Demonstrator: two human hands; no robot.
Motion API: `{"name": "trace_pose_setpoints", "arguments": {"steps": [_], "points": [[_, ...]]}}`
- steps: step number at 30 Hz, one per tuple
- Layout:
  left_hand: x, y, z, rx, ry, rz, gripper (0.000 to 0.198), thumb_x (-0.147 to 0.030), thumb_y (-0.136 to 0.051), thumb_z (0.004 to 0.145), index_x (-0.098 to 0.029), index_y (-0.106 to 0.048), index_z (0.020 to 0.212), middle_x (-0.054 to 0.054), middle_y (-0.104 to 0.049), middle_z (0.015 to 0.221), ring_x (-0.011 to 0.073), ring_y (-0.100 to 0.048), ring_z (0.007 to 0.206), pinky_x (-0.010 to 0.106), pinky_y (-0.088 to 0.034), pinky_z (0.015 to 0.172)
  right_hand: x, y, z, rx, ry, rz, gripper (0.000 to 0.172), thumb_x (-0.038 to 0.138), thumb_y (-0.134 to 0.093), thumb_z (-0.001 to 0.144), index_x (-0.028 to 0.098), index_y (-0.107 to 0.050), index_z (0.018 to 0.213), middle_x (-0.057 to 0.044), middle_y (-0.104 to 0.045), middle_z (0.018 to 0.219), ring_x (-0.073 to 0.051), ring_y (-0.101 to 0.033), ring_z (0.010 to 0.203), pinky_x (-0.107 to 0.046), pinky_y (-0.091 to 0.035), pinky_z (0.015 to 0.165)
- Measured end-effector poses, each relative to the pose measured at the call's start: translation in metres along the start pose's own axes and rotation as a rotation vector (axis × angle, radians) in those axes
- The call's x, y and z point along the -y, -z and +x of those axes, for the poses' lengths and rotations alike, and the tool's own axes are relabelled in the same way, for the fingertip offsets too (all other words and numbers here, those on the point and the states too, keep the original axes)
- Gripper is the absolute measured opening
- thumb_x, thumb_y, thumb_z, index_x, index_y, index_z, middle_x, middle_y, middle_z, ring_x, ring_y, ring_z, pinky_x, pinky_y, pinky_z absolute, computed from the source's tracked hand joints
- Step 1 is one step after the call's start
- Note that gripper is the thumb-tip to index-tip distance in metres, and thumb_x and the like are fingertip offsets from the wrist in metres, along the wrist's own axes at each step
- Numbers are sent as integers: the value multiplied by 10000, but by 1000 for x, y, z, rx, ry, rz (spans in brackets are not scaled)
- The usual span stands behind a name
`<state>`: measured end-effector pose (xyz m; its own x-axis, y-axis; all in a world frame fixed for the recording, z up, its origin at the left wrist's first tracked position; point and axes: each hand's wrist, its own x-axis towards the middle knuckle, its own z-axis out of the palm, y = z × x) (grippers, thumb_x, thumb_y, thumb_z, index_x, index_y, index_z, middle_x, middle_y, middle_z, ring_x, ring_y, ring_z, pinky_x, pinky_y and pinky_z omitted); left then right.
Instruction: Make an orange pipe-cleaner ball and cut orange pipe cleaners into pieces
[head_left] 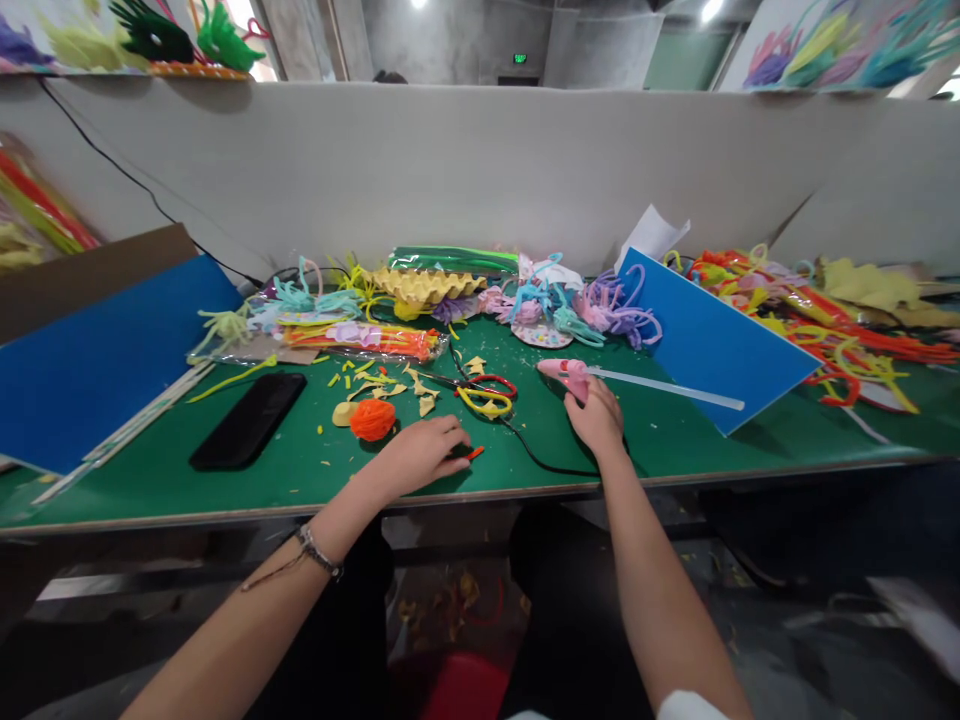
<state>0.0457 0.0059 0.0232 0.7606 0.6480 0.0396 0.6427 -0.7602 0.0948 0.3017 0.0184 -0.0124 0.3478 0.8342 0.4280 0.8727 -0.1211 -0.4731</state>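
Note:
My right hand [598, 412] is wrapped round the handle of a pink hot glue gun [564, 373]. The gun's nozzle faces left, and a long translucent glue stick [667, 387] runs out of its back to the right. Low over the green table, my left hand [429, 452] has thumb and fingers apart around a gap. By its fingertips is a short orange-red piece [475, 453]; whether they touch is unclear. An orange fuzzy ball [373, 420] sits left of that hand, against a pale yellow cardboard cup piece [344, 414]. Scissors [487, 395] with red and yellow handles lie between the hands.
A black phone [249, 420] lies left, near a leaning blue board [97, 350]. Another blue board [720, 345] slants at right. Yellow scraps [427, 405], bagged pipe cleaners [367, 340] and an egg-carton piece [427, 285] lie further back. A black cord [536, 458] crosses the table.

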Motion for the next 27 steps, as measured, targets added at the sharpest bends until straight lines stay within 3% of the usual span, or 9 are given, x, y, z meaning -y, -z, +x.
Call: {"name": "trace_pose_setpoints", "arguments": {"steps": [4, 9, 15, 21, 24, 27], "points": [[-1, -9, 0, -33, 2, 67, 139, -226, -449, 835, -175, -573, 871, 40, -586, 874, 163, -561, 811, 258, -410, 692, 5, 3, -2, 22, 17, 23, 331, 211, -405, 728, 118, -552, 1009, -147, -594, 972, -266, -538, 921, -387, -410, 812], [7, -9, 1, -172, 145, 153, 186, -125, -391, 832, -143, -574, 863, 105, -595, 905, 234, -547, 886, 342, -392, 717, 21, 3, -2, 47, 80, 65, 342, 188, -386, 760, 110, -522, 1064, -138, -586, 1010, -232, -522, 971, -344, -405, 850], [5, 3, 2, -323, 220, 150, 205, -144, -391, 820, -180, -542, 953, 89, -570, 999, 223, -517, 921, 352, -373, 748, 41, -15, 14, 144, 103, 70, 295, 148, -394, 762, 98, -535, 1015, -147, -568, 968, -233, -506, 962, -343, -399, 838], [0, -3, 5, -350, 187, 26, 172, -135, -420, 792, -187, -559, 881, 73, -567, 985, 213, -517, 936, 346, -357, 764, 60, -35, 33, 302, 192, 87, 288, 124, -399, 773, 117, -547, 1020, -123, -573, 1006, -210, -492, 986, -322, -371, 872], [-1, -7, 8, -373, 188, -9, 180, -129, -409, 797, -186, -565, 866, 77, -568, 994, 211, -520, 943, 357, -349, 774, 60, -34, 43, 381, 237, 107, 282, 113, -412, 760, 153, -575, 986, -80, -591, 991, -184, -510, 962, -294, -382, 857], [-2, -8, 10, -403, 173, -42, 186, -127, -407, 797, -190, -568, 866, 79, -568, 1008, 208, -521, 948, 358, -344, 777, 43, -24, 51, 451, 277, 124, 275, 129, -527, 683, 156, -598, 948, -67, -599, 962, -190, -534, 912, -295, -415, 807]]}}
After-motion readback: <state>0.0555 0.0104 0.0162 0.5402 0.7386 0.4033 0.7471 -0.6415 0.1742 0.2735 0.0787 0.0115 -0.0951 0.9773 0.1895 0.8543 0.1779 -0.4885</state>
